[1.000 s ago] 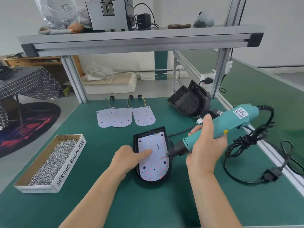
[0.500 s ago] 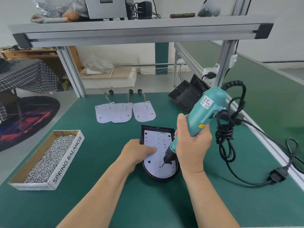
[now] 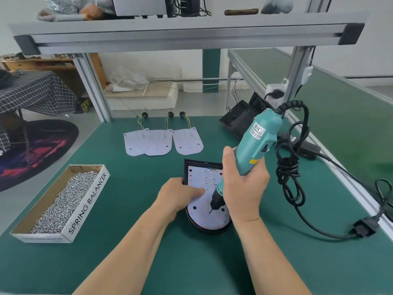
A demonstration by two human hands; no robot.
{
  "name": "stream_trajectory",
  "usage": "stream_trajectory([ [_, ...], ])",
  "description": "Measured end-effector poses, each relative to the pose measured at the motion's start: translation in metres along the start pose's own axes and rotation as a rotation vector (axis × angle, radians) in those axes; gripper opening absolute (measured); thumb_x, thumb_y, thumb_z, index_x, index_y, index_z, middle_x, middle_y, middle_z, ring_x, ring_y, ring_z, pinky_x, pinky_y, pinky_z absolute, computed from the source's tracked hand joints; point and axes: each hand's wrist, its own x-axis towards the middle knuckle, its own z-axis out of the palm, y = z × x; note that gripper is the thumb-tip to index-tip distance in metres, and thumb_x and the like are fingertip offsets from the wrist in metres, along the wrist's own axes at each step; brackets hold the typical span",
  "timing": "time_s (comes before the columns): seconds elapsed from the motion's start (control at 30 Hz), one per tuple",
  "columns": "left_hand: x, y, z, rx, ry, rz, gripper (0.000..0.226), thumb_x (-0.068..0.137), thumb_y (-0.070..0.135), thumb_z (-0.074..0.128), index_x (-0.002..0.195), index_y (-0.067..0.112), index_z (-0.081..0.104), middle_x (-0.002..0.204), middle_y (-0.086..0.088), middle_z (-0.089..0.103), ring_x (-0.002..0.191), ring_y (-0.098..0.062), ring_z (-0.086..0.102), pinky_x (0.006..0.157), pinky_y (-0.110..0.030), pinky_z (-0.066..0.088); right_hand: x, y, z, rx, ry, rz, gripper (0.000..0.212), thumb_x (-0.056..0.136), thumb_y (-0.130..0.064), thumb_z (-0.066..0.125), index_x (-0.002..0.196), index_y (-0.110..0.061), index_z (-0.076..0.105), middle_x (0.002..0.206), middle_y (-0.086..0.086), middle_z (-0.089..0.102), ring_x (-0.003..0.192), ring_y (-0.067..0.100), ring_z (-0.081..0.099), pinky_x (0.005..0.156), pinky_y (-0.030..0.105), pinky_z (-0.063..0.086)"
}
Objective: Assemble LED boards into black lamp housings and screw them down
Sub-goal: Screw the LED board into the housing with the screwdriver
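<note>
The person's two arms were bare as far as they showed. The left hand (image 3: 180, 194) and right hand (image 3: 244, 188) were bare too.

I see a dark green table mat (image 3: 138, 241), and on it a black housing (image 3: 210, 231) holding a white LED board (image 3: 202, 177) that is dotted with small red and orange points. The screwdriver (image 3: 258, 143) is teal with a white label and its cable (image 3: 287, 169) is black. The box (image 3: 85, 209) is brown cardboard with a white side and black letters, the screws (image 3: 63, 201) are silver, and the far cloth (image 3: 38, 92) is dark with a white grid.
</note>
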Motion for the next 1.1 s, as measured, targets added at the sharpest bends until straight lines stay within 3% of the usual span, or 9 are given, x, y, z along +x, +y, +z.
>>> stream_trajectory([
  [0.13,0.0,-0.001,0.0,0.005,0.01,0.004,0.055,0.054,0.035,0.072,0.101,0.007,0.073,0.099,-0.009,0.077,0.1,-0.032,0.072,0.095,-0.053,0.056,0.0,0.001,0.002,-0.006,-0.031,-0.024,0.023,0.083,-0.041,0.068,0.078,-0.021,0.057,0.06,-0.014,0.058,0.053,0.008,0.054,0.056,0.02,0.045],
  [0.33,0.003,-0.002,0.0,0.019,0.025,0.016,0.038,0.063,0.032,0.079,0.095,0.011,0.073,0.094,-0.004,0.077,0.093,-0.028,0.073,0.092,-0.049,0.057,-0.001,0.002,0.007,-0.01,-0.066,-0.03,0.039,0.081,-0.043,0.067,0.077,-0.007,0.053,0.062,0.004,0.056,0.054,0.023,0.052,0.053,0.037,0.046],
  [0.5,0.009,-0.007,0.0,0.038,0.047,0.012,0.023,0.077,0.026,0.08,0.095,0.014,0.073,0.094,-0.002,0.077,0.092,-0.025,0.073,0.092,-0.046,0.058,0.002,0.005,0.01,-0.022,-0.086,0.04,0.04,0.077,-0.046,0.066,0.071,-0.01,0.047,0.056,-0.01,0.051,0.051,0.013,0.047,0.052,0.032,0.045],
  [0.57,0.006,-0.006,0.001,0.044,0.042,0.005,0.023,0.076,0.026,0.08,0.095,0.013,0.073,0.094,-0.003,0.077,0.093,-0.026,0.073,0.092,-0.047,0.058,0.0,0.006,0.008,-0.024,-0.076,0.056,0.041,0.076,-0.046,0.066,0.071,-0.01,0.048,0.056,-0.01,0.051,0.051,0.017,0.049,0.053,0.036,0.046],
  [0.67,0.0,-0.002,0.001,0.04,0.029,-0.001,0.041,0.063,0.034,0.078,0.097,0.012,0.074,0.097,-0.005,0.077,0.096,-0.028,0.073,0.093,-0.048,0.057,-0.003,0.004,0.006,-0.004,-0.076,0.079,0.042,0.076,-0.046,0.067,0.075,-0.007,0.052,0.057,-0.006,0.053,0.053,0.021,0.052,0.056,0.042,0.049],
  [0.77,-0.001,-0.001,0.0,0.032,0.02,0.003,0.042,0.064,0.032,0.077,0.099,0.01,0.074,0.1,-0.006,0.077,0.098,-0.029,0.073,0.094,-0.049,0.056,-0.003,-0.003,0.0,0.027,-0.081,0.081,0.03,0.079,-0.044,0.068,0.078,-0.016,0.059,0.059,-0.01,0.058,0.055,0.02,0.056,0.061,0.038,0.051],
  [0.87,0.001,-0.002,-0.001,0.015,0.019,0.012,0.04,0.065,0.029,0.079,0.1,0.011,0.075,0.1,-0.005,0.077,0.097,-0.028,0.073,0.095,-0.047,0.057,0.002,-0.016,-0.005,0.117,-0.013,0.083,0.015,0.083,-0.038,0.07,0.075,-0.029,0.061,0.06,-0.001,0.059,0.055,0.025,0.057,0.059,0.039,0.052],
  [1.0,0.002,-0.007,-0.002,0.023,0.034,0.018,0.04,0.063,0.032,0.082,0.098,0.014,0.075,0.096,-0.001,0.077,0.093,-0.023,0.073,0.093,-0.044,0.058,0.018,-0.032,-0.013,0.186,0.112,0.106,0.017,0.085,-0.035,0.07,0.071,-0.04,0.06,0.059,0.001,0.058,0.05,0.02,0.055,0.055,0.029,0.049],
  [1.1,0.0,-0.014,-0.004,0.071,0.081,0.056,0.035,0.077,0.04,0.082,0.092,0.012,0.068,0.091,0.0,0.073,0.085,-0.022,0.07,0.078,-0.039,0.058,0.023,-0.032,-0.023,0.228,0.203,0.188,0.017,0.085,-0.037,0.07,0.072,-0.038,0.059,0.058,0.001,0.057,0.05,0.018,0.055,0.055,0.03,0.049],
])
